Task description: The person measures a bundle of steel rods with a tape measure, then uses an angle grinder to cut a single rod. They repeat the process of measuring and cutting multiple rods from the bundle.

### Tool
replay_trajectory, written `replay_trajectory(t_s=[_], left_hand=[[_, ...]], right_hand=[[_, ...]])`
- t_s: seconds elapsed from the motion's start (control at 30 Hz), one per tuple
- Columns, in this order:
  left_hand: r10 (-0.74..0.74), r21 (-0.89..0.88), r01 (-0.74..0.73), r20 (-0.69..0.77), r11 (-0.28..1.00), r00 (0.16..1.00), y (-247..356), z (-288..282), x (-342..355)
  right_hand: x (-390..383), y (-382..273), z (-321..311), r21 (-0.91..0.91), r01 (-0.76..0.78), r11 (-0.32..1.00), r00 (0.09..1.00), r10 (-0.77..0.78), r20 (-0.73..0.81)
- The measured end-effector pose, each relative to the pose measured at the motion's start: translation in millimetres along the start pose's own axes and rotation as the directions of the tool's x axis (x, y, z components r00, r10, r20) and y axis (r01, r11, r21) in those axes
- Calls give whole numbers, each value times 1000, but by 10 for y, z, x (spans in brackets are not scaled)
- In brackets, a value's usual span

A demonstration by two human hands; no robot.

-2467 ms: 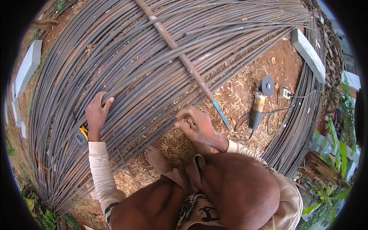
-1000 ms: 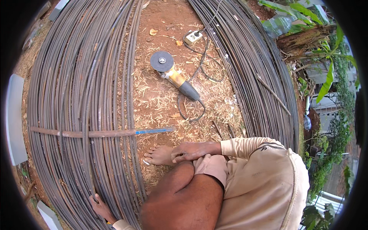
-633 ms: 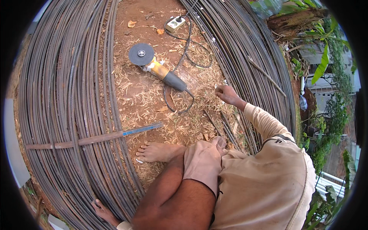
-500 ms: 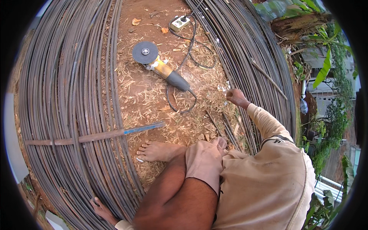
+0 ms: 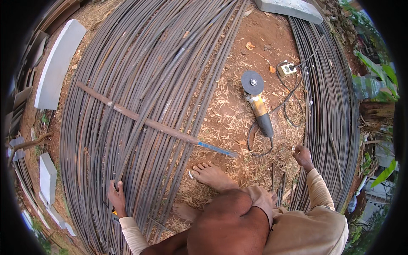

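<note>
My left hand [image 5: 116, 198] rests on a wide bed of long steel bars [image 5: 140, 91] at the left, its thumb apart from the forefinger. A small yellow and black thing [image 5: 114, 213] shows beside its wrist, mostly hidden. Over the ground at the right, my right hand [image 5: 303, 157] is closed in a pinch. A small white piece [image 5: 293, 148] shows at its fingertips; its kind cannot be told. Ahead of my feet lies an angle grinder [image 5: 259, 108] with a dark disc, yellow body and black handle, touched by neither hand.
A brown tube with a blue end [image 5: 140, 120] lies across the left bars. A white socket block [image 5: 288, 69] with a black cable sits beyond the grinder. Further steel bars [image 5: 327, 110] run along the right. Pale concrete blocks [image 5: 59, 63] lie at the left edge.
The view has swung left, so the grinder and the right bars sit further right. My left hand now shows further forward on the bars. The right hand stays closed over the ground.
</note>
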State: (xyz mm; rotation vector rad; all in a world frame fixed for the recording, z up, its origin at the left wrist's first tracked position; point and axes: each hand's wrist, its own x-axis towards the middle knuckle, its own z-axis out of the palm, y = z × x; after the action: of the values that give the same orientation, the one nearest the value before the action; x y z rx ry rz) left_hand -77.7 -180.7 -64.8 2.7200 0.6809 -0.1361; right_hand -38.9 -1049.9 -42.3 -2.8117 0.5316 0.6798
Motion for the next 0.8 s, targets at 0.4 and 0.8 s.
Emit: replay_trajectory(t_s=[0.4,0.8], left_hand=[[-55,-49,40,-370,998,928,197,-513,-732],[-931,-431,825,-168,365,324,1060,941,-4309]], right_hand=[[653,-3519,-592,225,777,588,597,-801,32],[219,-5681,-95,281,957,-72,-189,-890,415]])
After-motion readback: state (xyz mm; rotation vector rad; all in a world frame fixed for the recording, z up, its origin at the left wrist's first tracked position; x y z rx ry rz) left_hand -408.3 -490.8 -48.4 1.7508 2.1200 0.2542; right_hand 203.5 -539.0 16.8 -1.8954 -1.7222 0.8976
